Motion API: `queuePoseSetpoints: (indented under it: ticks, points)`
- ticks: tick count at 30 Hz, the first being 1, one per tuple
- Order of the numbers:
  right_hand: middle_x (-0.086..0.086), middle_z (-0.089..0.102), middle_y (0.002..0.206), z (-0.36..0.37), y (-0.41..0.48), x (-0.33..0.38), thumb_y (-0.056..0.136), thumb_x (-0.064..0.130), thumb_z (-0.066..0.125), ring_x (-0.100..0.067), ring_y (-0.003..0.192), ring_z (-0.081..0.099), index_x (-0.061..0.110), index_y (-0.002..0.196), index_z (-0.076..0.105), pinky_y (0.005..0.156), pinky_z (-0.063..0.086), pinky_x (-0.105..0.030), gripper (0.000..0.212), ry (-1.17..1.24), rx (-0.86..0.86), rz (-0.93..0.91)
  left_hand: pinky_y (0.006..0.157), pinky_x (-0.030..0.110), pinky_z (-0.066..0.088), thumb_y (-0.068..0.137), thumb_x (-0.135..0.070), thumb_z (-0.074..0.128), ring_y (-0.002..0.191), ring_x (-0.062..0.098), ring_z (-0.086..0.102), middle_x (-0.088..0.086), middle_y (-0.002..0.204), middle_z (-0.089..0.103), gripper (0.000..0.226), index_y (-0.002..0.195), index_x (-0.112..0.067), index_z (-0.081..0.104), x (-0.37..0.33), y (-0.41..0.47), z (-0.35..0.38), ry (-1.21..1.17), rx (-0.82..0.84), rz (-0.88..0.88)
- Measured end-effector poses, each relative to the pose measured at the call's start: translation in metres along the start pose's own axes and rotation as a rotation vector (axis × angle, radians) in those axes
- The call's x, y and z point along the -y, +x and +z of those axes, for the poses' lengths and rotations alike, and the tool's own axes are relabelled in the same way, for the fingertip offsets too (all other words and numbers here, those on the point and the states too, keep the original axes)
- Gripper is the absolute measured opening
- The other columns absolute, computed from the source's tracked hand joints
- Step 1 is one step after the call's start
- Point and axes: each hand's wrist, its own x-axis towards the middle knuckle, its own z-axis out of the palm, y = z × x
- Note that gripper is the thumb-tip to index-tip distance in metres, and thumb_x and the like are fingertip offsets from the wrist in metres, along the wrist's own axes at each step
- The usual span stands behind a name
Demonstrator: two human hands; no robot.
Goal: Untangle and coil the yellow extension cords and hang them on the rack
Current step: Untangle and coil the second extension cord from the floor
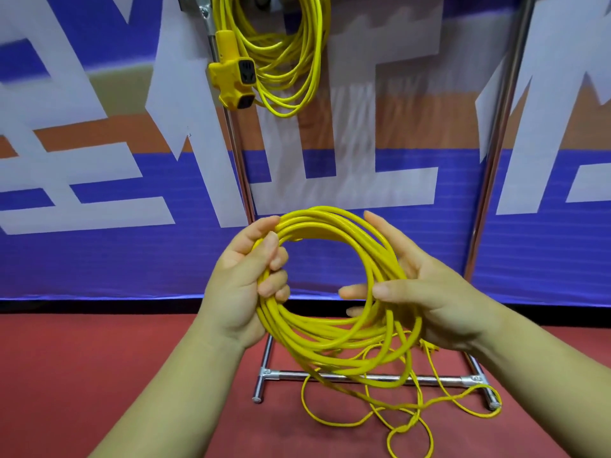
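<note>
Red floor below; left hand grips coil, right hand pinches it.

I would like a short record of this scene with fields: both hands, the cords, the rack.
Left: left hand grips the held coil, fingers curled round its strands.
Right: right hand holds the coil's other side between thumb and fingers.
Loose: loose cord trails from the coil, tangled on the floor.
Hung: hung coil with socket block hangs high on the rack.
Not yet done: finish coiling, hang.
</note>
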Motion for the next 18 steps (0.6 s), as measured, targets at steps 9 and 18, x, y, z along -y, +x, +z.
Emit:
queuePoseSetpoints:
  ticks: [9,18]
  points:
    - [-0.002,0.046,0.070,0.014,0.010,0.010,0.080,0.010,0.061,-0.010,0.045,0.035,0.027,0.123,0.066,0.050,0.051,-0.030,0.047,0.161,-0.228,-0.092,0.051,0.029,0.051,0.080,-0.017,0.080,0.050,0.014,0.053,0.004,0.067,0.053,0.033,0.110,-0.026,0.072,0.012,0.001,-0.009,0.053,0.085,-0.013]
    - [-0.001,0.058,0.073,0.015,0.012,0.014,0.078,0.016,0.065,-0.008,0.047,0.041,0.029,0.116,0.069,0.041,0.037,-0.020,0.041,0.068,-0.361,-0.151,0.058,0.031,0.054,0.066,-0.020,0.092,0.055,0.016,0.059,0.008,0.099,0.063,0.078,0.135,-0.035,0.061,0.008,-0.004,-0.008,0.108,0.266,-0.020]
